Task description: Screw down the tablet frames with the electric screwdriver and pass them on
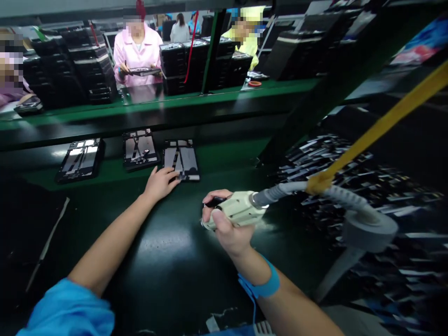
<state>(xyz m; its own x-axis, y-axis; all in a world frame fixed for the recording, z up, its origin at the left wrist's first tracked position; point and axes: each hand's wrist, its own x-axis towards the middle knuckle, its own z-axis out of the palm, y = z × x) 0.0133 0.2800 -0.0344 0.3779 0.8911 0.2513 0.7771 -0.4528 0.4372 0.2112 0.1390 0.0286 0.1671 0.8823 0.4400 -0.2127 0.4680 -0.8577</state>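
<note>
My left hand (160,184) reaches forward, its fingers stretched out over the near left corner of a flat tablet-like unit (187,160) with grey panels and black strips. Whether the fingertips press on it or hover just above, I cannot tell. Wrapped in my right hand (229,228) is a cream trigger gun (243,208) with a black trigger, on a ribbed grey hose. Its front end points left, above the bare green table. Two similar units, a middle one (140,148) and a left one (80,159), lie along the table's far side.
A yellow strap (385,121) is tied to the hose, which bears a grey cylinder (369,231). Many thin strips (315,158) crowd the right side. Past a green ledge (140,106) stand black tray stacks (184,67) and a person in pink (138,53).
</note>
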